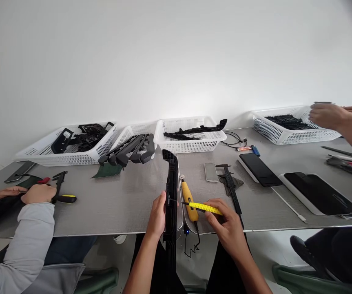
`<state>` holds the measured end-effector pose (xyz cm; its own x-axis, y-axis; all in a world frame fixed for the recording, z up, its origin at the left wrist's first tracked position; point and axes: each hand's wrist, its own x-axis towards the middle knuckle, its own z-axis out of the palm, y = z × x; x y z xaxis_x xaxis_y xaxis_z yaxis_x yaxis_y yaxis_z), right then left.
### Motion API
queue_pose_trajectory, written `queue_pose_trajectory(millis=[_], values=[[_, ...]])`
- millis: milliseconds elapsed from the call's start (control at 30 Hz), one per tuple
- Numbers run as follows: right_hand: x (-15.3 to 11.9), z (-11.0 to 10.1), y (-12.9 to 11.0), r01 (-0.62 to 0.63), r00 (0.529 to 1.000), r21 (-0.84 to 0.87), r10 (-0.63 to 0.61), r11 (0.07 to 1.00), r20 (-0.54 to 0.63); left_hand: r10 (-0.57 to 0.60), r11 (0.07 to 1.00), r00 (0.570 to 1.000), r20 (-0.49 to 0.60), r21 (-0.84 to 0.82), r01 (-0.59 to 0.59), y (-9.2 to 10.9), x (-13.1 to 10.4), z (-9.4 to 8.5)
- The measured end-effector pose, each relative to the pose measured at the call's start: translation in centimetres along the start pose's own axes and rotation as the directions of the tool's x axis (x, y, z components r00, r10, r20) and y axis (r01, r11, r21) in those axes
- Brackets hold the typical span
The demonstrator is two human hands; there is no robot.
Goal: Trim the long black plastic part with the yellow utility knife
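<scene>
My left hand [157, 218] is closed around a long, ribbed black plastic part [171, 192], held upright over the table's front edge, its lower end hanging below. My right hand [228, 226] grips a yellow-handled tool [205, 207] with a thin dark tip that points left at the part's side; whether the tip touches it I cannot tell. Behind that tool lies a yellow corded pen-shaped tool [189, 200], its cable dropping over the edge. To the right of it are a black caliper [232, 190] and a small grey block [211, 172].
White baskets [191, 146] with black parts line the wall; dark grey pieces [134, 149] lean out of one. Phone-like devices [260, 169] and a blue razor-shaped item [255, 150] lie right. A co-worker's hands [38, 192] work at left, another's [331, 115] over the right basket [286, 139].
</scene>
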<state>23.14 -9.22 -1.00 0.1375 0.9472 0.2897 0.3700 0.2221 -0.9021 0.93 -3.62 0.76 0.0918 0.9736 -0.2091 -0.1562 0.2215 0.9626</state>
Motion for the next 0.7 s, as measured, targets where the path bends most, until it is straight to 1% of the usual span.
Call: queue_pose_trajectory(millis=[67, 133, 200, 300, 467, 567, 700], values=[[-0.07, 0.01, 0.03, 0.003, 1.000, -0.006, -0.003, 1.000, -0.008, -0.008, 1.000, 0.999, -0.046, 0.015, 0.008, -0.09, -0.05, -0.03], [-0.11, 0.06, 0.07, -0.003, 0.999, -0.009, 0.003, 1.000, -0.044, -0.006, 0.999, 0.998, -0.066, 0.041, 0.009, -0.10, -0.10, -0.04], [-0.12, 0.10, 0.13, -0.009, 0.999, -0.002, 0.009, 1.000, -0.050, 0.005, 0.998, 0.999, -0.052, 0.063, -0.001, -0.04, -0.14, -0.03], [-0.08, 0.14, 0.25, -0.006, 1.000, 0.006, 0.006, 1.000, -0.031, 0.014, 0.999, 1.000, -0.023, 0.047, -0.013, 0.03, -0.13, -0.01], [0.00, 0.04, 0.30, 0.018, 0.995, 0.007, -0.018, 1.000, -0.099, 0.008, 1.000, 1.000, -0.022, 0.026, -0.008, -0.23, 0.00, -0.09], [-0.11, -0.09, 0.19, 0.036, 0.996, 0.022, -0.034, 0.999, -0.078, 0.024, 0.999, 1.000, 0.018, 0.030, -0.024, -0.14, -0.07, -0.04], [-0.24, -0.14, 0.02, 0.034, 0.997, 0.018, -0.033, 0.999, -0.067, 0.047, 0.996, 0.993, 0.110, 0.074, -0.056, 0.49, -0.34, 0.28]])
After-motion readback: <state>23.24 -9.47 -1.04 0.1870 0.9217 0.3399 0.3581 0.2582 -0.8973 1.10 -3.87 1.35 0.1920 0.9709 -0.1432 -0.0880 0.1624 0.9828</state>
